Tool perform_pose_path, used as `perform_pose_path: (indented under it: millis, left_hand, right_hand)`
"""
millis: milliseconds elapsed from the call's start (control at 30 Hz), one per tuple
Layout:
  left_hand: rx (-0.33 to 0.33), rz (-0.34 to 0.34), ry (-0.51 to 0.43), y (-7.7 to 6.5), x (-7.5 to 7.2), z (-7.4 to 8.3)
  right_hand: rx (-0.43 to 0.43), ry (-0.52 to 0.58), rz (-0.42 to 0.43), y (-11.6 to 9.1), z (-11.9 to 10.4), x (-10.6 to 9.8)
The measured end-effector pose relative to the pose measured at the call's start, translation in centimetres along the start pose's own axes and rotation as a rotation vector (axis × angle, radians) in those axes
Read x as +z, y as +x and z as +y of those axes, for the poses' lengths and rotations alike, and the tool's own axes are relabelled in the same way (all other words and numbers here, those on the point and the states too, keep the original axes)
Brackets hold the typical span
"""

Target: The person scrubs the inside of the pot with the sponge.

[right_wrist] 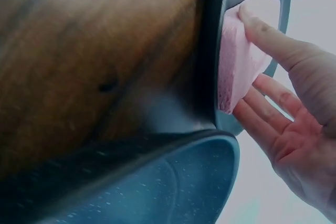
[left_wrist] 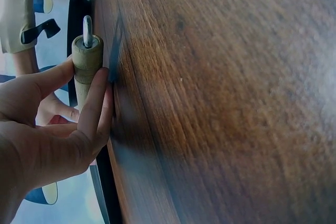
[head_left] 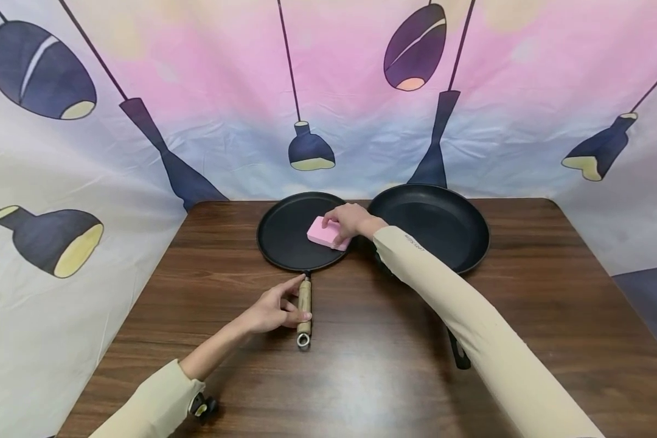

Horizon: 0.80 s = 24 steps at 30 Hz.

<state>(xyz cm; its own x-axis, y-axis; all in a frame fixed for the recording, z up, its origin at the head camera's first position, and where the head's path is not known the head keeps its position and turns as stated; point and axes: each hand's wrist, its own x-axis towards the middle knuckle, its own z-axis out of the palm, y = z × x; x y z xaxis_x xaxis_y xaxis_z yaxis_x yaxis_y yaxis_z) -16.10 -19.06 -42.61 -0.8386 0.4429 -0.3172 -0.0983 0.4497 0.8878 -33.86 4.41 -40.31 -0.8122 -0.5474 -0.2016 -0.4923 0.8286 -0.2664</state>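
Note:
A flat black griddle pan [head_left: 285, 237] lies toward the back of the table, its wooden handle [head_left: 305, 298] pointing at the near side. My left hand [head_left: 271, 309] grips that handle between thumb and fingers; in the left wrist view the handle's end with a metal ring [left_wrist: 87, 31] sticks out past the fingertips. On the pan's right part sits a pink sponge [head_left: 320, 233]. My right hand [head_left: 350, 220] holds it from above, thumb on one side and fingers on the other, as the right wrist view shows with the sponge [right_wrist: 236, 61] against the pan surface.
A deeper black frying pan [head_left: 427, 219] stands close on the right, partly beneath my right forearm; its black handle [head_left: 458, 350] reaches toward the near side. The brown wooden table [head_left: 213, 243] ends at a hanging cloth backdrop [head_left: 224, 109] printed with lamps.

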Motion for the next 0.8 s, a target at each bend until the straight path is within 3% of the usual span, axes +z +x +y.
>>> perform_pose_path:
  millis: [333, 800]
  left_hand:
    - [0.004, -0.009, 0.011, 0.1, -0.6, 0.3]
    - [-0.026, -0.005, -0.015, 0.1, 0.1, 0.6]
  right_hand:
    - [-0.053, -0.038, 0.058, -0.4, -1.2, 0.6]
    - [-0.070, -0.073, 0.079, -1.0, -3.8, 2.1]
